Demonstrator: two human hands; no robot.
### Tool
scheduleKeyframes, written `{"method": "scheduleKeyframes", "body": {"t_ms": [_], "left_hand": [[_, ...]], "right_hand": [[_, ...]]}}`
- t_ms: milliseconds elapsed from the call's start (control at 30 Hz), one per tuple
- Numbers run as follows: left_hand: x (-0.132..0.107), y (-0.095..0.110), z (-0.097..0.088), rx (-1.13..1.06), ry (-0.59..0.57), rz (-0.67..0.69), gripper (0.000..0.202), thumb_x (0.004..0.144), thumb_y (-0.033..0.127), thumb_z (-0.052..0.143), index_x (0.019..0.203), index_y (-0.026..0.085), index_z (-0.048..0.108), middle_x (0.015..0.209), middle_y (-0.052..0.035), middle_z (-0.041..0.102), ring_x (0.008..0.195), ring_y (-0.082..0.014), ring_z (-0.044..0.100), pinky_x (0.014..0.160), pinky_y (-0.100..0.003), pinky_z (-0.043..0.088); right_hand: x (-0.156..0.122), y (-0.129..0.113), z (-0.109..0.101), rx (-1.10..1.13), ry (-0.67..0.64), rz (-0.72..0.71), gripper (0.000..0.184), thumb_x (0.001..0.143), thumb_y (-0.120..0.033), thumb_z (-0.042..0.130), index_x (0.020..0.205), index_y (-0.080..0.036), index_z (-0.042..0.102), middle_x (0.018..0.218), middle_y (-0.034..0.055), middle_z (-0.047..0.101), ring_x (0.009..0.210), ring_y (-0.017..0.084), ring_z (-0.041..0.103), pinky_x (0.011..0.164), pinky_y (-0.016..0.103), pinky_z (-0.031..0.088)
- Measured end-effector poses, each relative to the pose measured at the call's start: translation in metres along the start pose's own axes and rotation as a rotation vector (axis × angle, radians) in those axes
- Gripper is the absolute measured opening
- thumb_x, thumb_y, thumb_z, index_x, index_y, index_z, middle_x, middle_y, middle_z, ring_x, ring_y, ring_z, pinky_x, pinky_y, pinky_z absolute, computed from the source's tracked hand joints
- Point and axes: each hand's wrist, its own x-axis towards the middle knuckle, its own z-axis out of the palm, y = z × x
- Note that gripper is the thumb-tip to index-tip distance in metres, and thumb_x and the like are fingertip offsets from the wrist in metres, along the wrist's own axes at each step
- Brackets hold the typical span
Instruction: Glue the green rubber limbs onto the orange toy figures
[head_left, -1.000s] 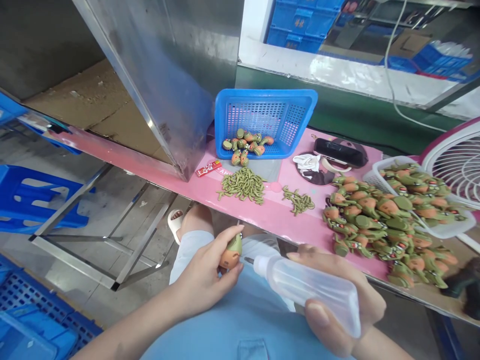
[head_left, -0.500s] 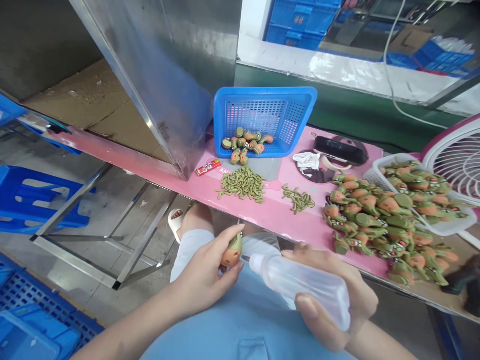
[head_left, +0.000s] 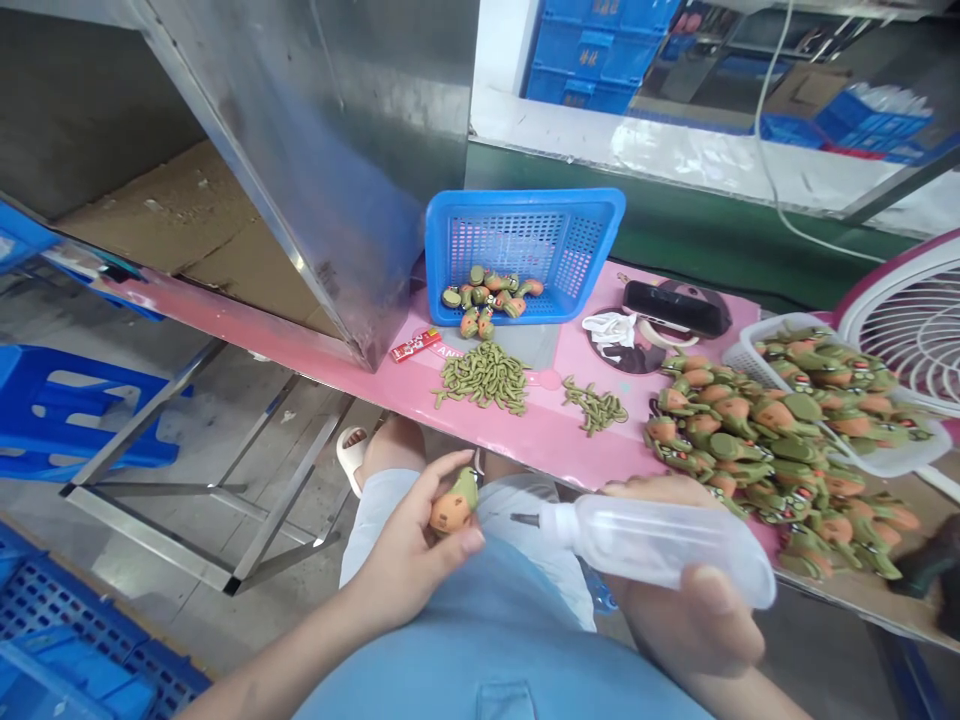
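Over my lap, my left hand [head_left: 412, 545] is closed around a small green and orange figurine [head_left: 454, 505], its green end pointing up and away. To its right, my right hand [head_left: 682, 600] grips a translucent squeeze bottle [head_left: 652, 540] with a dark narrow tip. That tip points left at the figurine, with a gap between them. Ahead on the pink table lie a heap of small curved green pieces [head_left: 487, 378] and a smaller group of green pieces [head_left: 595, 404]. Many similar figurines [head_left: 739, 425] are piled at the right.
A blue basket [head_left: 525, 200] tipped on its side holds several figurines. A white basket [head_left: 739, 350] of figurines stands beside a fan [head_left: 915, 320]. A black case [head_left: 675, 308] and a red packet [head_left: 415, 346] lie on the pink table [head_left: 540, 430]. A metal cabinet wall [head_left: 390, 170] rises at left.
My right hand has drawn the bottle to the right, away from the figurine, and the bottle lies more level. My left hand has shifted slightly left, tilting the figurine.
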Motion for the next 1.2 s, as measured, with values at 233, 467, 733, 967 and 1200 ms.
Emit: {"method": "scheduleKeyframes", "body": {"t_ms": [233,467,733,967,1200], "left_hand": [[0.002,-0.011,-0.001,-0.277,0.086,-0.003,0.046,0.079,0.045,0.049,0.114,0.021,0.033,0.068,-0.0002,0.060,0.045,-0.0074,0.037,0.041,-0.020,0.020],[0.001,-0.005,0.004,-0.209,0.139,-0.002,0.050,0.078,0.046,0.052,0.116,0.017,0.037,0.072,-0.0025,0.062,0.049,-0.0089,0.042,0.043,-0.022,0.026],[-0.004,-0.014,-0.004,-0.218,0.207,0.006,0.053,0.076,0.048,0.055,0.118,0.017,0.044,0.073,-0.0035,0.063,0.050,-0.0109,0.046,0.044,-0.024,0.029],[-0.005,-0.014,-0.006,-0.227,0.196,-0.009,0.052,0.076,0.048,0.055,0.117,0.018,0.044,0.073,-0.0031,0.064,0.051,-0.0111,0.046,0.045,-0.024,0.030],[-0.005,-0.014,-0.004,-0.223,0.170,0.013,0.048,0.079,0.044,0.053,0.119,0.020,0.045,0.074,-0.0029,0.063,0.052,-0.0107,0.046,0.045,-0.022,0.031]], "right_hand": [[0.042,0.035,-0.008,0.023,0.414,0.145,0.031,0.063,-0.042,0.067,0.078,-0.019,0.051,0.064,0.0006,0.060,0.056,0.017,0.059,0.048,0.025,0.046],[0.118,0.114,-0.055,-0.292,0.450,0.190,0.040,0.060,-0.036,0.068,0.085,-0.018,0.044,0.076,0.0031,0.060,0.068,0.020,0.059,0.058,0.031,0.047],[0.128,0.130,-0.068,-0.656,0.392,0.129,0.048,0.062,-0.024,0.062,0.104,-0.015,0.041,0.107,0.0132,0.047,0.095,0.028,0.050,0.083,0.045,0.043],[0.098,0.113,-0.028,-0.896,0.100,0.053,0.022,0.076,-0.015,0.050,0.098,-0.015,0.051,0.100,0.0123,0.050,0.099,0.027,0.047,0.087,0.044,0.039],[0.141,0.128,-0.003,-0.955,-0.244,0.140,0.015,0.087,-0.027,0.056,0.090,-0.013,0.057,0.096,0.0044,0.056,0.090,0.019,0.054,0.082,0.039,0.044]]}}
